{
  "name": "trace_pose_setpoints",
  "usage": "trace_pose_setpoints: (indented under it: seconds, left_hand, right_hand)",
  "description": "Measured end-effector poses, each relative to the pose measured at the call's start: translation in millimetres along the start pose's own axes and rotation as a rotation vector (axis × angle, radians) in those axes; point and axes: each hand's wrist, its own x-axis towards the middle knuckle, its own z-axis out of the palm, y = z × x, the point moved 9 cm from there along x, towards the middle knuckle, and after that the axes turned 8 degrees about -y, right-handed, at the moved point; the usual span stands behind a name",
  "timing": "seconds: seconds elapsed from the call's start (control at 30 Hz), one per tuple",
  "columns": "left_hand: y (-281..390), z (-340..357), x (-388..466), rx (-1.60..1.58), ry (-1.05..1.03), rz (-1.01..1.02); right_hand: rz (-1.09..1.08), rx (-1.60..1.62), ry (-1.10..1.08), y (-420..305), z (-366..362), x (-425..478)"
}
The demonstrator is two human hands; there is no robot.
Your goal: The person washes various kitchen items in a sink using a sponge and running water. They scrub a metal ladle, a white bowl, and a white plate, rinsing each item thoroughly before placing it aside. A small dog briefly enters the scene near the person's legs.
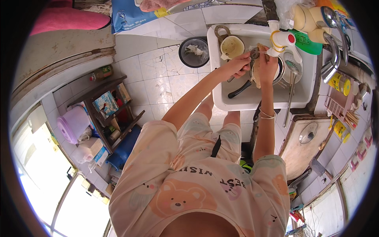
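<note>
Over the white sink (217,89), under the white faucet (279,41), a thin stream of water runs down. My left hand (238,66) holds a dark metal utensil (254,53), whose exact kind I cannot tell. My right hand (267,69) grips a tan, elongated item (260,75), perhaps a cloth or food. Below my hands lies a pan with a black handle (239,89) and a pale inside. A cream strainer (232,47) sits at the sink's left corner. A perforated metal ladle (292,66) leans over the right side.
A black bin (194,52) stands left of the sink. Chrome faucet (333,59) and green plastic item (306,43) are at the right. A cutting board (299,154) with a glass lid (308,133) lies nearer, right of my body. Blue wipes packet (130,17) lies at upper left.
</note>
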Motion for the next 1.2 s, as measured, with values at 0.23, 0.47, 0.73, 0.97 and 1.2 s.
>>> trace_pose_setpoints:
  seconds: [0.23, 0.47, 0.73, 0.97, 1.2]
  left_hand:
    - [-10.2, -8.5, 1.5, -0.075, 0.062, -0.053]
    - [-49.3, -21.0, 16.0, -0.644, -0.019, -0.103]
    - [-33.2, -34.9, 20.6, -0.6, 0.142, -0.085]
    - [-29.9, -31.7, 13.0, -0.38, 0.062, -0.117]
    - [-29.3, -36.3, 15.8, -0.462, 0.031, -0.067]
  right_hand:
    - [-0.3, -0.408, -0.101, -49.0, 16.0, -21.0]
    - [-0.352, -0.489, -0.203, -30.3, 26.5, -39.4]
    - [-0.327, -0.454, -0.187, -43.6, 34.3, -41.3]
    - [-0.278, -0.439, -0.152, -25.3, 35.7, -19.1]
    - [-0.312, -0.293, -0.198, -35.2, 34.6, -21.5]
